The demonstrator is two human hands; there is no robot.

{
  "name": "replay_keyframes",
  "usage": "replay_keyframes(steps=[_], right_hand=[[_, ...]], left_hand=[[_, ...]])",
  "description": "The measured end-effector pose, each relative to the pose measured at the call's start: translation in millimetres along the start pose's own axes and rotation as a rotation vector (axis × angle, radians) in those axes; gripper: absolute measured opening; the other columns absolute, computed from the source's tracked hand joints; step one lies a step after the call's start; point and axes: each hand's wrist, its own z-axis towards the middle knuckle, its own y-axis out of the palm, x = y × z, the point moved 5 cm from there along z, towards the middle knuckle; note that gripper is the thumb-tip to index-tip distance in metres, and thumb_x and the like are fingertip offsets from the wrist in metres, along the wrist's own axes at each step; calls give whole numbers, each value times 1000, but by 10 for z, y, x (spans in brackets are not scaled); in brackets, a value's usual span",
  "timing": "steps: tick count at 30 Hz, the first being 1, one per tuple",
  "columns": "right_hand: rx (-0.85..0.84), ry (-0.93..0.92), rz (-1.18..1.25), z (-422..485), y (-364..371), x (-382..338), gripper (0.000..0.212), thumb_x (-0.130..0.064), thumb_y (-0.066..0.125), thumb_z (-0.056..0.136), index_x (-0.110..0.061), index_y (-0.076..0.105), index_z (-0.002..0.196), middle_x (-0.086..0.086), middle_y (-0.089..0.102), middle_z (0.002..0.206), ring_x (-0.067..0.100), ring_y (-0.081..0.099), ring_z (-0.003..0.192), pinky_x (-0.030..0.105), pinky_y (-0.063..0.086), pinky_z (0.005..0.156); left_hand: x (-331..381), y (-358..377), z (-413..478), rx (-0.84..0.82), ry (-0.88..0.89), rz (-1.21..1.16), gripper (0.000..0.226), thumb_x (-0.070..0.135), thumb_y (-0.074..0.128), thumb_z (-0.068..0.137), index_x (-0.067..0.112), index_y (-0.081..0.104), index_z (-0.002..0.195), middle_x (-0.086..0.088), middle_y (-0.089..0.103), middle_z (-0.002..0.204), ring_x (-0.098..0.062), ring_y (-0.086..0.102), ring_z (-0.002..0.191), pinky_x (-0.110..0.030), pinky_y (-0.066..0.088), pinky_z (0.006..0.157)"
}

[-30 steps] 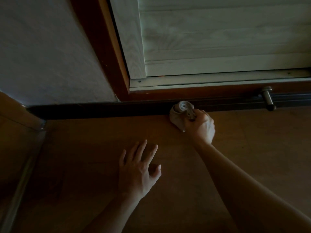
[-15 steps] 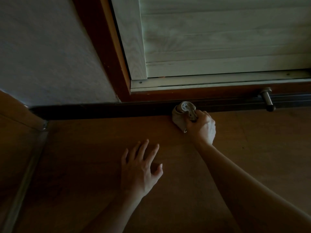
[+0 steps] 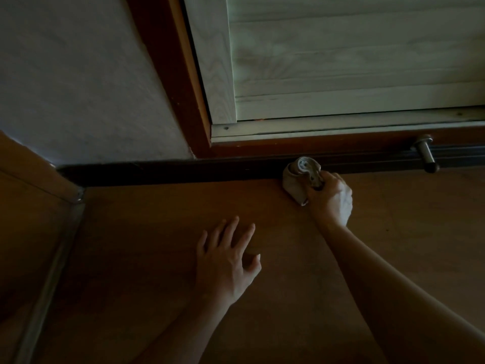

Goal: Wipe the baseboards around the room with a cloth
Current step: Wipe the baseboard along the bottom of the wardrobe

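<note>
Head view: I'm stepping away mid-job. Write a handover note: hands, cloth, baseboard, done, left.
Right hand grips the bunched cloth against the dark baseboard, below the door frame.
Left hand open, fingers spread, at the floor.
Done: wiped stretches cannot be told apart.
Left: probably carry on along the baseboard; a door stop juts out just to the right of the cloth.

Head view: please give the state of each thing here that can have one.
cloth: bunched up, held against the baseboard.
right hand: grips the cloth.
left hand: open, fingers spread, on the floor.
baseboard: dark, touched by the cloth.
door stop: sticks out above the baseboard, untouched.
pale wooden panel: appears closed in its frame.
</note>
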Motion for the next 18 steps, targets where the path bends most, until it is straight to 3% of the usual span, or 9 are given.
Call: replay_keyframes(steps=[5,13,18], right_hand=[[99,84,39,-48,5,-5,27,-33,65,87,-14,69,107,5,65,105,30,61,98,37,46,73],[15,-17,31,-117,203,-218,22,-28,64,89,-12,69,105,6,65,103,28,61,95,45,51,80],[-69,-148,39,-213,422,-517,17,-24,69,87,-11,71,98,5,65,96,23,62,82,36,50,66]], left_hand=[[-4,-27,1,-6,9,-4,72,76,12,85,53,6,153,10,7,167,-18,9,152,-50,9,122],[5,-63,-9,-20,15,-23,70,74,23,89,52,5,154,9,5,168,-18,7,153,-51,8,122],[26,-84,-29,2,-4,-17,70,72,19,87,51,14,154,8,11,168,-18,13,152,-51,9,122]])
